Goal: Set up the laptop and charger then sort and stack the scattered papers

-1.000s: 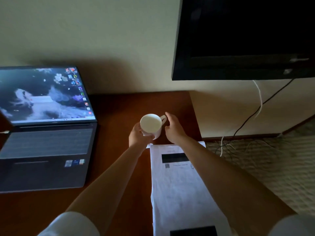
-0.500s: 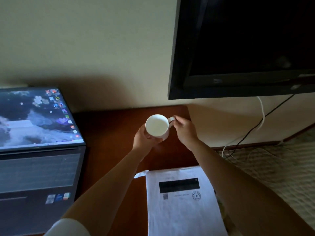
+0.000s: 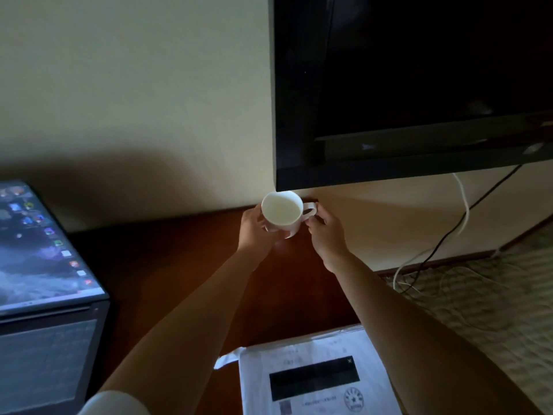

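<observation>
Mug (image 3: pixel 282 214) now carried farther back over bench (image 3: pixel 191 265), off papers (image 3: pixel 317 375): left grip (image 3: pixel 254 232) cups body, right grip (image 3: pixel 324 232) pinches handle. Stack looks freed.

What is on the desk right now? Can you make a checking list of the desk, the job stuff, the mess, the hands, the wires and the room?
Surface: dark brown wooden desk against the wall.
Job's things: laptop open at the left, screen lit; stack of papers at the near edge, printed side up. Charger: nothing seen.
Clutter: white cup, held near the desk's far right corner.
Hands: left hand grips the cup's body; right hand pinches its handle.
Cables: one white cable and one black cable hang from below the television to the floor.
Surroundings: dark television on the pale wall; patterned carpet at the right.
</observation>
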